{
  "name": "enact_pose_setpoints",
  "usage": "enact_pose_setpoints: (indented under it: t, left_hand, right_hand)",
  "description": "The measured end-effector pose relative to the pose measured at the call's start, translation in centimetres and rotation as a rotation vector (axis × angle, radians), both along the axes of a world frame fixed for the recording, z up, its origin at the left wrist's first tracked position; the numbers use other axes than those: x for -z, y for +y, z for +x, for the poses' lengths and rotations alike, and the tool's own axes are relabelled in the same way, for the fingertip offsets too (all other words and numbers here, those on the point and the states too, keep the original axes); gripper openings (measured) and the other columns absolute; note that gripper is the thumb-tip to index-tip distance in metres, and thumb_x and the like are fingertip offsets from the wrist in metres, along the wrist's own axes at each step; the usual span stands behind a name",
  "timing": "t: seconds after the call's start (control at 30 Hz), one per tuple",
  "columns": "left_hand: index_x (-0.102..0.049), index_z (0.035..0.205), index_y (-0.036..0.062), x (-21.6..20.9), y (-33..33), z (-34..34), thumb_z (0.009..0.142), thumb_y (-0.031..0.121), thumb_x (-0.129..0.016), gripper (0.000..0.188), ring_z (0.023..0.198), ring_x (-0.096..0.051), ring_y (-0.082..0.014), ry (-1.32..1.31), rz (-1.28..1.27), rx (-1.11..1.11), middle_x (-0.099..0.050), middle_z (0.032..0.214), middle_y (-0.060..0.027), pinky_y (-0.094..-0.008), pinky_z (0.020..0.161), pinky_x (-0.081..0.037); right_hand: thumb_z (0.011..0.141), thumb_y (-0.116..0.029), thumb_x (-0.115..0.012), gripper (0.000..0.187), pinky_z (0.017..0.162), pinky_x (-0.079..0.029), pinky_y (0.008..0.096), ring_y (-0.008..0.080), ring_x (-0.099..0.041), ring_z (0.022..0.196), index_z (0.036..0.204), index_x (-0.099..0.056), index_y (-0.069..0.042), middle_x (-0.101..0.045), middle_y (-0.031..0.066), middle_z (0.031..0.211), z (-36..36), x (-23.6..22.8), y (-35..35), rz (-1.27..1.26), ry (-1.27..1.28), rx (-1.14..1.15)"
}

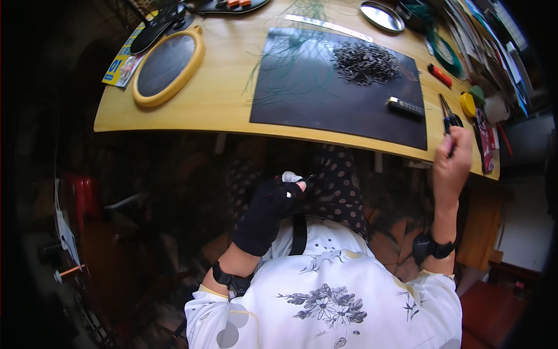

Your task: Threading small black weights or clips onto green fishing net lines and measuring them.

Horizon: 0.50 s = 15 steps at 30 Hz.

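Observation:
My left hand (278, 200), in a black fingerless glove with white wrapping on a finger, is held low over my lap. Its fingertips pinch a small thin metal piece (311, 177), too small to make out fully. At the table's front right edge, my right hand (454, 156) is closed around a slim dark-handled tool (447, 125), whose kind is partly hidden by the fingers. On the black mat (325, 110) lies a heap of small dark metal pieces (367, 63). Fine green strands (302, 64) spread over the mat's left part.
A black oblong object (406, 107) rests on the mat, with a red lighter-like object (440, 75) to its right. A yellow-framed oval mirror (168, 68) lies at left. Behind are a white ruler (328, 28) and a round tin lid (382, 17). Papers (485, 46) stack at right.

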<state>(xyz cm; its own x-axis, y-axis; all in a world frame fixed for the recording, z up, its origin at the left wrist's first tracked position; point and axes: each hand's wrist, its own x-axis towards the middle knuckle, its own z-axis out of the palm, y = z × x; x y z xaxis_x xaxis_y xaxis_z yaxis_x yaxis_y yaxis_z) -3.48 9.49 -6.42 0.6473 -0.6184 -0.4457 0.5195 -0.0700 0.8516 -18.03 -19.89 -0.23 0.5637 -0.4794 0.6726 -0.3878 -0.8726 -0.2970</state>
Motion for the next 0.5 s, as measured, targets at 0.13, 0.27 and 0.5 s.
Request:
enact_pose_setpoints:
  t: [0.13, 0.27, 0.5]
  left_hand:
    - [-0.068, 0.096, 0.0071, 0.0, 0.4, 0.0, 0.096, 0.022, -0.069, 0.015, 0.083, -0.053, -0.0069, -0.093, -0.009, 0.022, -0.059, 0.087, 0.0043, -0.0252, 0.077, -0.041]
    - [-0.068, 0.097, 0.0064, 0.7, 0.1, 0.2, 0.096, 0.022, -0.069, 0.016, 0.083, -0.054, -0.0064, -0.11, -0.007, 0.016, -0.06, 0.088, 0.0044, -0.0249, 0.077, -0.042]
    - [-0.069, 0.094, 0.0068, 1.6, 0.5, 0.4, 0.092, 0.016, -0.073, 0.01, 0.081, -0.056, -0.0063, -0.237, 0.047, -0.033, -0.062, 0.086, 0.0065, -0.0252, 0.073, -0.043]
  right_hand:
    - [0.092, 0.003, -0.066, 0.007, 0.082, -0.047, 0.0292, 0.0189, -0.058, 0.089, 0.094, -0.059, 0.004, -0.057, 0.0083, 0.101, -0.6, -0.9, 4.6, 0.467, -0.12, -0.279]
    - [0.083, 0.001, -0.074, 0.016, 0.082, -0.05, 0.0389, 0.0322, -0.064, 0.098, 0.095, -0.066, 0.004, -0.062, 0.0153, 0.108, 1.4, 0.9, 7.7, 0.332, 0.211, -0.631]
    - [0.081, 0.0, -0.075, 0.02, 0.088, -0.049, 0.0447, 0.0387, -0.063, 0.104, 0.099, -0.067, 0.002, -0.066, 0.0178, 0.118, 2.2, 3.4, 9.1, 0.256, 0.432, -0.636]
